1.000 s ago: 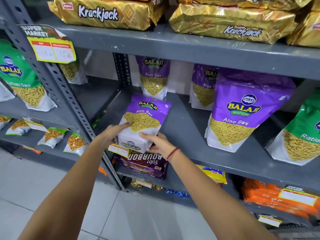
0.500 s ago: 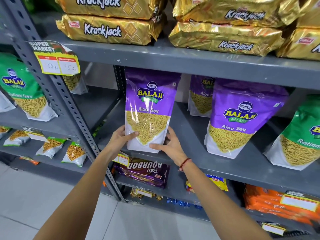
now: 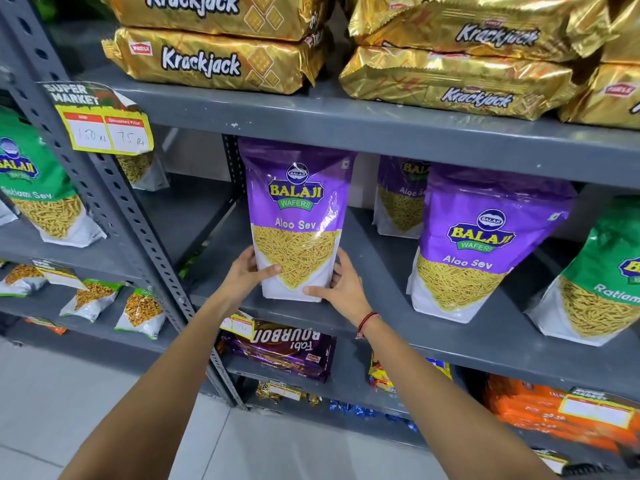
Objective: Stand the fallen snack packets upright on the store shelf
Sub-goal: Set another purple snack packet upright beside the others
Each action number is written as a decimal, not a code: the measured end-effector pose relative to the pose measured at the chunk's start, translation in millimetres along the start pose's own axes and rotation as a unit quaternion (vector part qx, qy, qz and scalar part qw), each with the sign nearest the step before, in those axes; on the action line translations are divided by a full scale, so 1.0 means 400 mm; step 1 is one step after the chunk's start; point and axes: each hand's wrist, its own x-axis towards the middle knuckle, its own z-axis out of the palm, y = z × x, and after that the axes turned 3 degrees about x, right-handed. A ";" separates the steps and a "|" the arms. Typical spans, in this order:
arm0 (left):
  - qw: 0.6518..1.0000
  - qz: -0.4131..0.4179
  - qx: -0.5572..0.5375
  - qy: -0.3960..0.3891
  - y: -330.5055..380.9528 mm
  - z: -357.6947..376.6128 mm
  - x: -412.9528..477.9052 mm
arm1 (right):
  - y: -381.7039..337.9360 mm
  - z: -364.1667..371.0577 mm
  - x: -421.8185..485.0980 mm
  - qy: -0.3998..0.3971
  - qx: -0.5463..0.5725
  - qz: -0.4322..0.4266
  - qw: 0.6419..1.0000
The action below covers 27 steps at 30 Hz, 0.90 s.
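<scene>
A purple Balaji Aloo Sev packet [image 3: 298, 209] stands upright at the left end of the grey middle shelf [image 3: 374, 306]. My left hand [image 3: 247, 271] grips its lower left edge, thumb across the white front. My right hand [image 3: 341, 289] holds the lower right corner, thumb along the base. A second purple Aloo Sev packet [image 3: 481, 244] stands upright to the right, and a third [image 3: 398, 199] stands behind, at the back of the shelf.
A green Ratlami Sev packet [image 3: 602, 278] leans at the far right. Gold Krackjack packs [image 3: 221, 60] lie on the shelf above. A Bourbon pack [image 3: 284, 348] lies on the shelf below. Green packets [image 3: 38, 192] stand on the left rack behind a perforated post [image 3: 131, 230].
The purple packet lay tilted back at the shelf's front a second ago; both hands have raised it upright and set it deeper on the shelf. The view has moved closer.
</scene>
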 end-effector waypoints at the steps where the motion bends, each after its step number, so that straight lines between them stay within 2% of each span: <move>1: 1.000 0.000 0.006 -0.002 -0.003 -0.001 0.007 | 0.005 0.001 0.005 0.004 -0.007 -0.001 1.000; 11: 0.998 0.018 0.052 0.014 -0.051 -0.019 0.045 | 0.069 0.024 0.034 0.034 -0.053 -0.005 0.998; 21: 0.962 -0.021 0.271 0.020 -0.098 -0.096 0.071 | 0.057 0.103 0.082 0.029 -0.078 0.042 0.996; 27: 0.956 -0.026 0.292 0.026 -0.112 -0.136 0.093 | 0.085 0.130 0.094 0.022 -0.074 0.051 0.996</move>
